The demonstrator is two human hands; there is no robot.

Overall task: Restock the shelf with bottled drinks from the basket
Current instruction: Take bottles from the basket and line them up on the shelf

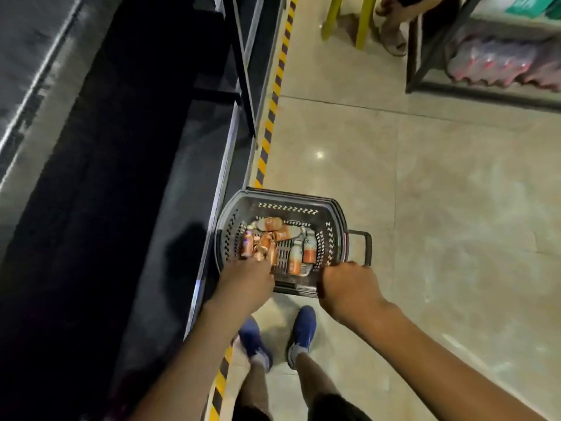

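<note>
Dark plastic to mind first: keep the basket point(287, 193) steady on the floor point(440, 214) just beside the shelf point(209, 153), right hand point(346, 287) curled over its near rim close to the handle point(368, 247). Cannot tell slack from gripping on the left hand point(247, 279), down among the bottles point(264, 244) lying loose on their sides at the basket's near left, fingers hidden beneath the back of it. Could easily knock a neighbour rolling, lose a smooth bottle from a shallow pinch on the lift to the shelf, or tip the whole basket by dragging on that rim
</note>
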